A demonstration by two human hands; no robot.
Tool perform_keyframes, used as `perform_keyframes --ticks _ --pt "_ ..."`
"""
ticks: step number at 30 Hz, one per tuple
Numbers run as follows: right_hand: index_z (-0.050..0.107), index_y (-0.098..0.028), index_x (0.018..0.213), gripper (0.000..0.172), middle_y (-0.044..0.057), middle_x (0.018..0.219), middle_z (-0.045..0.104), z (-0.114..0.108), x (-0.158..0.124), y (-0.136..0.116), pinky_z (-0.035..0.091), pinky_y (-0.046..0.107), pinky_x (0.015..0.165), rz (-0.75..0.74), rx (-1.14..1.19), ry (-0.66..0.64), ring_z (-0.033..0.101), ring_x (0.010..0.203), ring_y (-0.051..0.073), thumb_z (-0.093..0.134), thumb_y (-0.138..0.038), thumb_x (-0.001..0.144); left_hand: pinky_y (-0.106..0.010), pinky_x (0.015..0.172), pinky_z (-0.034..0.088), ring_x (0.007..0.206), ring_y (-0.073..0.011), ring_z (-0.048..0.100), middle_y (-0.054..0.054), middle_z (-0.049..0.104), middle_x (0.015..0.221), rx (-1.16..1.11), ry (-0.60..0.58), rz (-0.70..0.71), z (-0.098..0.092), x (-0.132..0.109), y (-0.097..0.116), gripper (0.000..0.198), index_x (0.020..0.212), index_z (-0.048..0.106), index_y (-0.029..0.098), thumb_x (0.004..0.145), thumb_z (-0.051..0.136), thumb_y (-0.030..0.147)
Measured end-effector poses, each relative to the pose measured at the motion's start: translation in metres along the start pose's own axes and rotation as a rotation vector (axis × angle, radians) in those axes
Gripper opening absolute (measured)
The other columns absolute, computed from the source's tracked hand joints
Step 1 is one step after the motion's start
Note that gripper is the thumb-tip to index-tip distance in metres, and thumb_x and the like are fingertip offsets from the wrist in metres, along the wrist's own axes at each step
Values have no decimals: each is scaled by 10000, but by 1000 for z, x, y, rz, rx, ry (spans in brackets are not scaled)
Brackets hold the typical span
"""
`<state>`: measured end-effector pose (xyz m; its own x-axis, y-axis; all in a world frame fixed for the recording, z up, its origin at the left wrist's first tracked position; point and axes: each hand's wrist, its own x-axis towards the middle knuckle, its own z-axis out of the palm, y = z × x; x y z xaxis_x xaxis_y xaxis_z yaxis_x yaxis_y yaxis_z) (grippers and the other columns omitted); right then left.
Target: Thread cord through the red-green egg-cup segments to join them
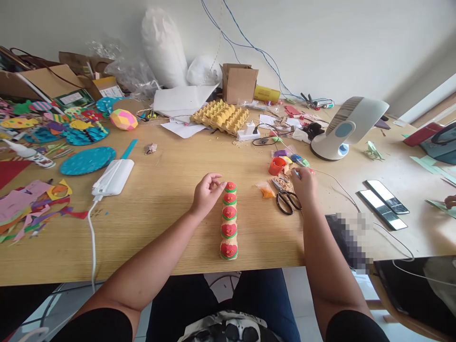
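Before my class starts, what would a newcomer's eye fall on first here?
Most likely the strip with five red faces, front and centre, its far end beside the left hand. Then perhaps the pale fan standing on the right and the pink-and-yellow ball toward the back left.

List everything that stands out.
Decorated strip: one, red-green, front centre
Scissors: one, black-handled, right of strip
Cup: one, red, beyond scissors
Egg tray: one, yellow, back
Fan: one, whitish, back right
Phones: two, dark-edged, right
Power bank: one, white, left
Ball: one, multicoloured, back left
Paper scraps: many, multicoloured, left
Boxes: several, brown, back
Sack: one, white, back
Another person's hand: one, bare, right edge
Left hand: one, bare, beside strip
Right hand: one, bare, beside scissors
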<state>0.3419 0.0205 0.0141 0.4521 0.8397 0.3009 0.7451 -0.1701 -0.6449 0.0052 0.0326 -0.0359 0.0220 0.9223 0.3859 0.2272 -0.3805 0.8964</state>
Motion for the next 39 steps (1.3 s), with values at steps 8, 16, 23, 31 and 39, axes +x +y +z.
perform_keyframes --ticks 8,16,23,31,39 --pt "739 -192 943 302 83 814 714 13 -12 -5 348 294 616 44 -309 -247 599 723 213 559 -430 896 -244 689 448 650 -111 483 16 605 807 32 8 9 0 -1 1 243 1084 637 227 878 682 348" --pt "752 -154 931 515 167 971 751 23 -38 -53 442 323 724 -91 -638 -466 685 906 289 586 -635 854 -243 691 438 647 -112 463 16 608 817 43 -2 11 -2 -1 5 224 1069 643 226 875 678 332" --pt "671 -185 663 398 75 720 667 19 -41 -70 325 297 581 -99 -289 -407 575 665 193 593 -506 884 -257 702 454 695 -126 522 -6 642 855 45 -16 33 0 -2 0 216 1076 664 223 901 663 351" --pt "643 -194 799 526 -2 692 569 35 -58 -77 390 238 601 -104 681 -699 494 657 134 557 -708 864 -356 926 487 1097 -222 573 -75 675 1116 201 -71 271 -5 -1 12 253 1159 698 240 971 606 382" --pt "653 -176 723 564 6 685 599 44 -66 -65 453 257 641 -196 733 -880 533 674 143 596 -730 818 -437 1131 381 1231 -239 515 -78 640 1233 203 -224 385 -2 -9 21 287 1246 679 273 1005 553 366"
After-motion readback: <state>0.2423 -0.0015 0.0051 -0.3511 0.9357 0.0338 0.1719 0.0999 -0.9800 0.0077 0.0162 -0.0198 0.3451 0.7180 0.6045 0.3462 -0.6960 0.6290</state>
